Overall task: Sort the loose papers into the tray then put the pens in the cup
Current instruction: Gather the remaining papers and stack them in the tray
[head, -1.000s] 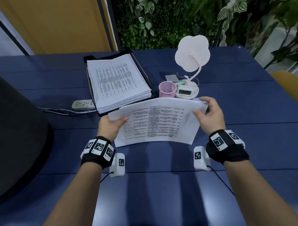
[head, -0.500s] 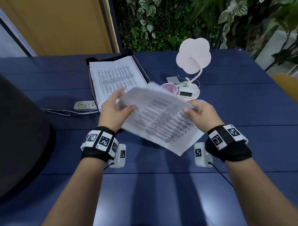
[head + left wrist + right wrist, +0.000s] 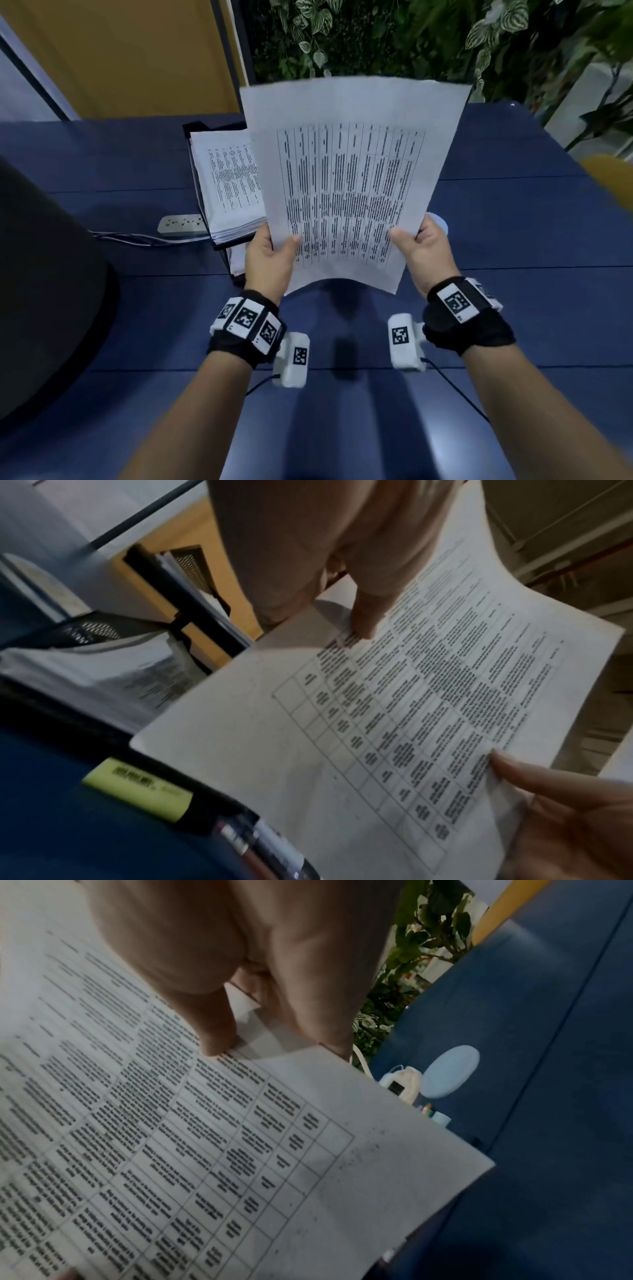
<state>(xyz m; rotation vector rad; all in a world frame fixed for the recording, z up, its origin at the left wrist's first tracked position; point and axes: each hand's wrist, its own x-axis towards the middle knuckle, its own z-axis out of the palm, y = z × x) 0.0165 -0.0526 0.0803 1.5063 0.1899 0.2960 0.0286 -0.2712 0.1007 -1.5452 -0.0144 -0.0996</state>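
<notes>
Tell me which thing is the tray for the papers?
Look at the blue table, left of the sheet that both hands hold up. The tray is the black box there, stacked with printed pages; beside it lies only a flat white power strip.

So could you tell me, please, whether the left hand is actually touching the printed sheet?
Touching. The head view shows the left hand pinching the printed sheet at its lower left edge, thumb on the printed face; the left wrist view shows the same thumb on it.

Office desk, paper tray (image 3: 202, 192), power strip (image 3: 181, 224), plant wall (image 3: 376, 37)
</notes>
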